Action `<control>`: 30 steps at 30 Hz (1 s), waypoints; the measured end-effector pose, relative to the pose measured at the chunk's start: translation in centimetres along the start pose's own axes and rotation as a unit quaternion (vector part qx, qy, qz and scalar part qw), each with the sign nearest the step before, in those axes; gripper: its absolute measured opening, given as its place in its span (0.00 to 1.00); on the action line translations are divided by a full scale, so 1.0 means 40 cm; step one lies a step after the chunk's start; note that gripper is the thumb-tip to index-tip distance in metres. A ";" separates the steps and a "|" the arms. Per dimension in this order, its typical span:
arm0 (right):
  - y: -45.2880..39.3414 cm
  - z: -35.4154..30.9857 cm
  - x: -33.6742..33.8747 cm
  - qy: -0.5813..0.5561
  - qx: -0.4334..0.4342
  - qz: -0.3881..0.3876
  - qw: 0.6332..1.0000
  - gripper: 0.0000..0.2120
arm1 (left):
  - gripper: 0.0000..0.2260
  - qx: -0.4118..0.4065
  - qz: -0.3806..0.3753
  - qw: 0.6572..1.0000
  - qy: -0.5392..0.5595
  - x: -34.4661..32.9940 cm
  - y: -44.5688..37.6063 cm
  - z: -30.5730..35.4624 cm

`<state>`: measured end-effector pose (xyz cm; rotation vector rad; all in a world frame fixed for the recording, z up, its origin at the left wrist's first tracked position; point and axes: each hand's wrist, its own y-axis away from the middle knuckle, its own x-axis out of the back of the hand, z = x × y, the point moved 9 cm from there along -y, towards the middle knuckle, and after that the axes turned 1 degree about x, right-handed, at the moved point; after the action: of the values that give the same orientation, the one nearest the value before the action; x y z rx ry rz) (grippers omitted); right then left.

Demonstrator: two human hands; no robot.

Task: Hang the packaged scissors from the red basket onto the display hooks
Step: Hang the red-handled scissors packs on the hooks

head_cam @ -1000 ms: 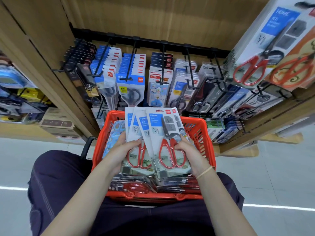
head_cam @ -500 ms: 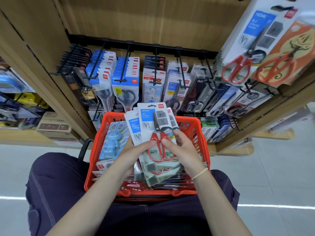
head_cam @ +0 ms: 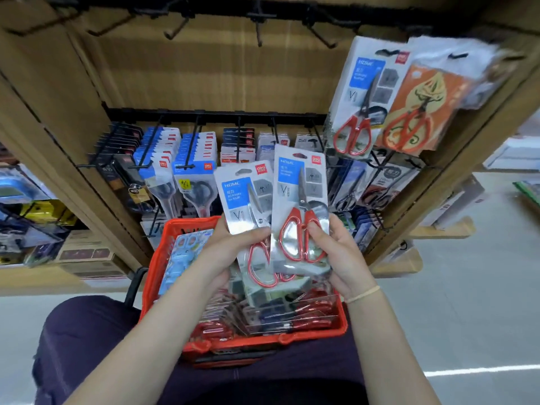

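Head view: left hand (head_cam: 233, 247) grips one scissors pack (head_cam: 245, 200); right hand (head_cam: 336, 252) pinches a second pack (head_cam: 301, 206), both raised above red basket (head_cam: 163, 258). Neither hung yet. Matching pack (head_cam: 365, 100) hangs far right; top hooks (head_cam: 258, 27) bare; basket well stocked.

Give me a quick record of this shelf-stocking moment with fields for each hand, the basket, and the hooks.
left hand: left hand grips a red-handled scissors pack, thumb across its front
right hand: right hand holds a second scissors pack, raised slightly higher
basket: red basket on the person's lap, more packs inside, a blue pack at its left
matching stock: same scissors pack hanging upper right
empty hooks: top rail hooks bare
task state: neither held pack is on a hook yet
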<state>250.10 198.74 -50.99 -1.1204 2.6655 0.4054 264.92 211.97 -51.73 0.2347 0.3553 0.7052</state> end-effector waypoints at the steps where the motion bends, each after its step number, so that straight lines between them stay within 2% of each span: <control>1: -0.002 -0.023 0.008 -0.004 0.010 0.007 1.000 0.29 | 0.40 -0.010 0.000 1.000 -0.003 -0.012 -0.007 0.025; 6: -0.014 -0.160 0.065 0.040 0.059 0.048 0.996 0.17 | 0.35 -0.025 0.002 0.999 0.025 -0.081 -0.042 0.143; 10: -0.032 -0.270 0.122 0.069 0.113 0.103 0.986 0.21 | 0.31 -0.068 -0.010 0.998 0.008 -0.144 -0.079 0.226; 13: -0.051 -0.335 0.165 0.108 0.143 0.133 0.975 0.14 | 0.25 -0.103 -0.018 0.994 -0.018 -0.178 -0.105 0.264; 18: -0.097 -0.411 0.211 0.130 0.172 0.159 0.963 0.06 | 0.30 -0.087 -0.025 0.995 -0.032 -0.204 -0.134 0.259; 23: -0.137 -0.437 0.208 0.153 0.175 0.172 0.957 0.15 | 0.38 -0.071 -0.025 0.997 -0.030 -0.213 -0.158 0.250; 26: -0.162 -0.422 0.212 0.147 0.163 0.182 0.958 0.12 | 0.36 -0.070 -0.024 0.997 -0.020 -0.218 -0.166 0.256; 30: -0.200 -0.402 0.219 0.131 0.149 0.192 0.961 0.23 | 0.31 -0.069 -0.027 0.997 -0.011 -0.227 -0.172 0.267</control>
<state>248.35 182.21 -39.93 -0.6010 3.0460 -0.0986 266.79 199.85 -42.07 0.1017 0.2900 0.6711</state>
